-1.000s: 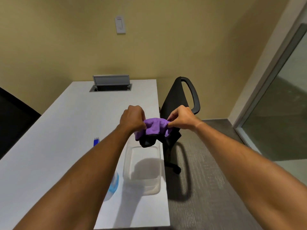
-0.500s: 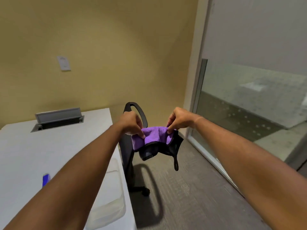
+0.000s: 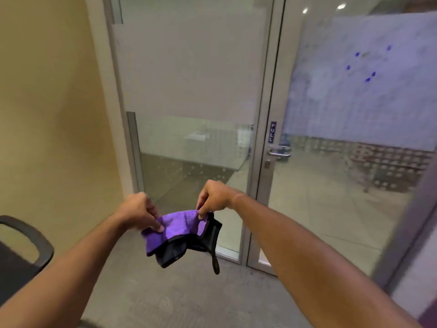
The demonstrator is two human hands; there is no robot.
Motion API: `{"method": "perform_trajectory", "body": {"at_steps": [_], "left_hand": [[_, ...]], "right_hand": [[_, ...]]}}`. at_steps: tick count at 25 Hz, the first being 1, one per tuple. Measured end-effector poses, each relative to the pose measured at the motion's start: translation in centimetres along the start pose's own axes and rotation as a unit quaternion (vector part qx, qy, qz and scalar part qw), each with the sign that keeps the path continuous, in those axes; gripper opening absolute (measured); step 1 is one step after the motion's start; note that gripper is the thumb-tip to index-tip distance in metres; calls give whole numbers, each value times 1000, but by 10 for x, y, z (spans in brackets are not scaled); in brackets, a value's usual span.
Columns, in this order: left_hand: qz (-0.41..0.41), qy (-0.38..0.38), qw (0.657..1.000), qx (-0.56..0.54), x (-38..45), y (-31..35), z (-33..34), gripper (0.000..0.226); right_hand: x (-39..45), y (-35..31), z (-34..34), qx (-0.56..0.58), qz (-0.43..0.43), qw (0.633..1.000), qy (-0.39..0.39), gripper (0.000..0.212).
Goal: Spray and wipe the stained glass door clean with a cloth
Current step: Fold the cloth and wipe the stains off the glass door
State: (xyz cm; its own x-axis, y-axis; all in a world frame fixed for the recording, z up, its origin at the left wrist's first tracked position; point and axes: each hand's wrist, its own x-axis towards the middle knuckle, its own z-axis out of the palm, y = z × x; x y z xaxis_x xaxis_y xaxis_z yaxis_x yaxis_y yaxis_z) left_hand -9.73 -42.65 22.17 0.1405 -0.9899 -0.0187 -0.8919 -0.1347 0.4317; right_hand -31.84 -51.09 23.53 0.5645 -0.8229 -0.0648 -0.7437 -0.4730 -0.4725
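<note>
View swung to glass door [image 3: 343, 138]; hands [image 3: 138, 210] w/ cloth [image 3: 179, 227].

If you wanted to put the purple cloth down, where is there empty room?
Both hands, left hand and right hand, pinch the cloth. Bare floor lies below it, bordered by the glass door ahead and the black chair at left. The chair's corner is the tighter spot. No table shows.

The grey carpeted floor [image 3: 179, 297] runs up to the foot of the glass door [image 3: 354, 185], with a black chair [image 3: 21, 252] standing at its left edge.
</note>
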Motion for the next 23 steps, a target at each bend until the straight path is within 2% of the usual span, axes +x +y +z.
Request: {"method": "perform_trajectory", "body": {"at_steps": [5,12,21,23], "left_hand": [[98,-39,994,-4,40,84,41,29],[186,-98,978,-14,85,211,91,25],[196,-139,969,-61,137,366,153,38],[187,-146,969,-68,150,391,162,34]], "right_hand": [[-52,78,-36,-12,93,994,52,22],[-111,182,-90,-3,192,977,93,25],[-148,328,-161,29,226,964,139,17],[-147,356,-168,39,217,963,154,17]]}}
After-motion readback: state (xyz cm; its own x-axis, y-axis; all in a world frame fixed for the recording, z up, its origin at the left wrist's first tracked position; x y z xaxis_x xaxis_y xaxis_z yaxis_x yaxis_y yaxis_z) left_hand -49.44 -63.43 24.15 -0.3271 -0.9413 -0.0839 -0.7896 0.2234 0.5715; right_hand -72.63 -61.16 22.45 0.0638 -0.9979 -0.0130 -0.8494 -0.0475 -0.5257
